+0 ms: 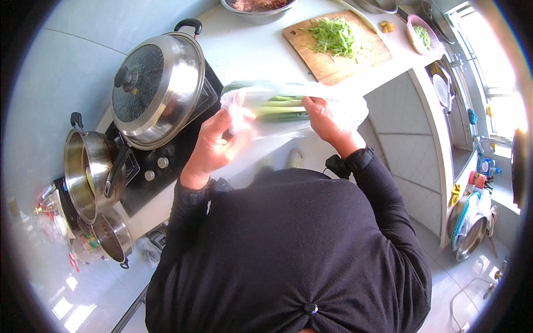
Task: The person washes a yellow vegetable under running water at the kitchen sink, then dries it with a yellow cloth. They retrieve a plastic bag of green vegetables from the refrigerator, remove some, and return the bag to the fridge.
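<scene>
In front of my body I hold a clear plastic bag (287, 127) with long green vegetables (281, 109) visible through it, probably scallions or leeks. My left hand (218, 143) pinches the bunched plastic at the bag's left end. Around the right part of the bag, my right hand (331, 118) is closed against the green stalks, partly covered by the film. Beyond the bag, shredded green vegetable (337, 36) lies heaped on a wooden cutting board (297, 35).
A lidded steel pan (183, 79) sits on the black stove (143, 160) at left, beside an uncovered pot (102, 166). At the back stand a bowl of minced meat (260, 5), ginger pieces (387, 27) and a pink basket (433, 39). The sink (462, 133) is at right.
</scene>
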Demonstrator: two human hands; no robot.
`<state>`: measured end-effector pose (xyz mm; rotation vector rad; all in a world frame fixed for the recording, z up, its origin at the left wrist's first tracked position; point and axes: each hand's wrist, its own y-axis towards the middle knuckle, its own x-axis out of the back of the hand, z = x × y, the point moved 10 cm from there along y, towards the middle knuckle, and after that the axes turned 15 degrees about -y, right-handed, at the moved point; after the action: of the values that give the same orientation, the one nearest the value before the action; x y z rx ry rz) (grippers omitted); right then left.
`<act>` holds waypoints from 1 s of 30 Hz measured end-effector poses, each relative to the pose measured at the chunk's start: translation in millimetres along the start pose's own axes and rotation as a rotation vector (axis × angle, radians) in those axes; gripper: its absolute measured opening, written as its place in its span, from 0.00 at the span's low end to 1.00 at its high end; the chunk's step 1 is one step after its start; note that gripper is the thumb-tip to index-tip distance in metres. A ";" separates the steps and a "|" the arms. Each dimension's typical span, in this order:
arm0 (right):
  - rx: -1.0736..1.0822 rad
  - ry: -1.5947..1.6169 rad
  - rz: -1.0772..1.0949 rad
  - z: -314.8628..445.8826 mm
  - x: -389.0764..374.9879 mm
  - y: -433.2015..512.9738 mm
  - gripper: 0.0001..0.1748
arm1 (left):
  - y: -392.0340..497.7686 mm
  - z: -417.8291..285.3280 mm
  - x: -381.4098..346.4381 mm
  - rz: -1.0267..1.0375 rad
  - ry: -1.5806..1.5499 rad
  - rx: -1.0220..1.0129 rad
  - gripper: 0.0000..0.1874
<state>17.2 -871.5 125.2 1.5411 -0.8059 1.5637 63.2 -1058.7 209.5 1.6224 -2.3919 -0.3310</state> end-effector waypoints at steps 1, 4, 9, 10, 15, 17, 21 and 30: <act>0.035 0.007 -0.042 6.8 14.7 -3.3 0.09 | -0.2 4.0 0.4 -0.015 -0.003 0.023 0.31; 0.117 -0.004 -0.192 20.3 58.9 -16.2 0.10 | -0.1 11.1 -2.2 0.028 0.055 0.043 0.37; 0.039 -0.026 -0.306 2.7 113.1 -29.8 0.10 | 1.7 7.7 1.3 -0.042 0.243 -0.059 0.37; 0.006 -0.015 -0.291 -5.2 117.6 -31.7 0.11 | 1.7 7.0 2.5 -0.070 0.264 -0.066 0.38; -0.117 0.057 -0.272 -34.4 109.8 -40.4 0.08 | 4.2 11.1 5.7 -0.165 0.535 0.005 0.43; -0.099 0.029 -0.306 -42.2 103.1 -42.8 0.07 | 3.3 21.7 14.7 -0.239 0.577 0.113 0.44; -0.088 0.136 -0.343 -67.3 94.1 -52.7 0.06 | 9.8 42.4 28.9 -0.256 0.626 0.140 0.46; -0.199 0.420 -0.328 -115.6 74.6 -63.8 0.09 | -1.4 95.2 55.0 -0.344 0.392 0.197 0.40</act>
<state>17.8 -732.9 186.8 1.0838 -0.4305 1.4416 14.8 -1105.2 122.4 1.9729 -1.9033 0.1629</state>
